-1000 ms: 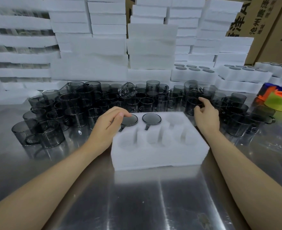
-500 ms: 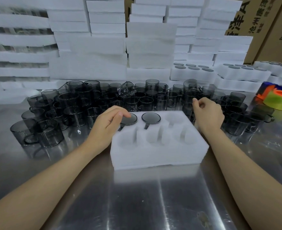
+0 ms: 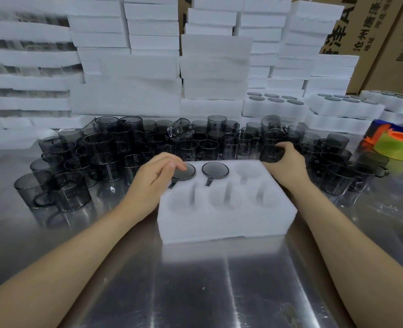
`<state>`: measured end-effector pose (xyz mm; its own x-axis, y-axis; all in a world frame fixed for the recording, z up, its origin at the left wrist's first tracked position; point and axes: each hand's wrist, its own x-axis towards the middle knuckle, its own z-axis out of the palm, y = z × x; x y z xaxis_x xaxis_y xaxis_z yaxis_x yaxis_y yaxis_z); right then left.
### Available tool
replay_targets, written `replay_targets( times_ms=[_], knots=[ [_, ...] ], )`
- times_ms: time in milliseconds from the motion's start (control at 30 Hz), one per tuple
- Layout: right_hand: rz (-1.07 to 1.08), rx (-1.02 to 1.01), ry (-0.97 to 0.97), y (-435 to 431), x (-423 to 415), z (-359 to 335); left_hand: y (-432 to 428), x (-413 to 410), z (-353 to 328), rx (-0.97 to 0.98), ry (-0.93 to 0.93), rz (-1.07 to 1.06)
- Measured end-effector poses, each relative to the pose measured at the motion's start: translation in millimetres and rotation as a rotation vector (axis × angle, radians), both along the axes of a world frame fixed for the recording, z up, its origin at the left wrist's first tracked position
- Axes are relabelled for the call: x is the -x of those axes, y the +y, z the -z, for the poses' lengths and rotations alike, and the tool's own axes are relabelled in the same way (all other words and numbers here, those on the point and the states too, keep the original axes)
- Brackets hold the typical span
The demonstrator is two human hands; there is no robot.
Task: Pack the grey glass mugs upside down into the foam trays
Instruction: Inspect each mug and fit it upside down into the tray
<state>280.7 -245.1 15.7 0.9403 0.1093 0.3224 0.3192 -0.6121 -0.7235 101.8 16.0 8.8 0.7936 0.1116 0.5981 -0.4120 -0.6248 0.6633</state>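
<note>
Seen from the head camera, your left hand [image 3: 155, 179] rests relaxed fingers on the base of a seated mug [image 3: 184, 171] in the foam tray [image 3: 226, 223]. A second mug [image 3: 215, 170] sits beside it, both upside down. Your right hand [image 3: 289, 162] curls round a third mug [image 3: 271, 154] at the tray's far right corner. The glass is (I judge) slick, rigid and breakable, so grip the wall, not the handle.

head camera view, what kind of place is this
Probably a packing station in a glassware factory or warehouse: dozens of grey glass mugs crowd a steel table, white foam trays are stacked high behind them, and printed cardboard cartons stand at the back right.
</note>
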Motion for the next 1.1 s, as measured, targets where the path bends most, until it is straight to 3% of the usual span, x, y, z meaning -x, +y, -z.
replay_targets(
  times_ms=[167,300,367,500,567,833,1100],
  knots=[
    [-0.133,-0.080,-0.364,10.6,25.4,-35.7,0.3,0.1,-1.2,-0.008,-0.006,-0.011],
    [-0.341,-0.077,-0.428,28.2,59.6,-57.2,0.5,2.5,-8.9,-0.109,0.009,-0.083],
    [-0.464,-0.032,-0.490,37.9,78.3,-61.8,-1.2,6.5,-15.7,-0.299,-0.116,-0.173],
    [-0.636,-0.010,-0.569,56.6,107.2,-60.8,-11.4,12.1,-27.3,-0.621,-0.593,-0.318],
    [-0.685,-0.046,-0.583,63.5,116.7,-58.1,-16.6,12.2,-30.4,-0.731,-0.661,-0.322],
    [-0.720,0.021,-0.690,73.3,122.5,-44.1,-19.7,17.9,-35.2,-0.901,-0.526,-0.355],
    [-0.693,0.144,-0.697,76.9,125.7,-41.4,-25.1,17.8,-34.8,-0.891,-0.440,-0.304]
  ],
)
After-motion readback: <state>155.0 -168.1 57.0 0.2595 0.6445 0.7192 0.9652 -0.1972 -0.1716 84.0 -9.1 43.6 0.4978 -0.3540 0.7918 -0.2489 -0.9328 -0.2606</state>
